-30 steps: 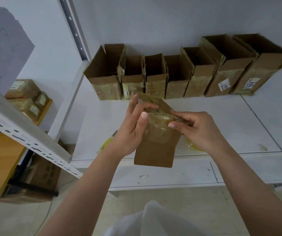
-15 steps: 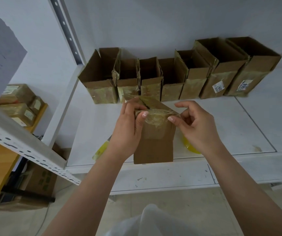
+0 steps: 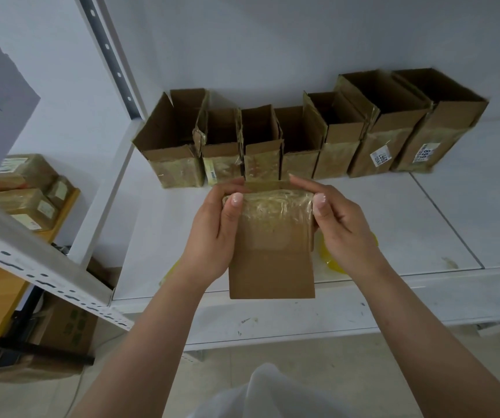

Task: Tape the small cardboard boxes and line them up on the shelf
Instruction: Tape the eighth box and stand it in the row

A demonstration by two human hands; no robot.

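I hold a small brown cardboard box above the front edge of the white shelf. Clear tape covers its upper half. My left hand grips its left side, thumb pressed on the tape's top left corner. My right hand grips the right side, thumb on the top right corner. Several open-topped, taped boxes stand in a row along the back of the shelf, just beyond the held box.
A yellow tape roll lies on the shelf, partly hidden behind my right hand. A perforated shelf rail runs diagonally at left. Taped parcels sit on a wooden surface further left. A cardboard box stands on the floor below.
The held box has turned square to me. Both thumbs now press the tape at its top corners; my right hand moved from the box's top onto its right side.
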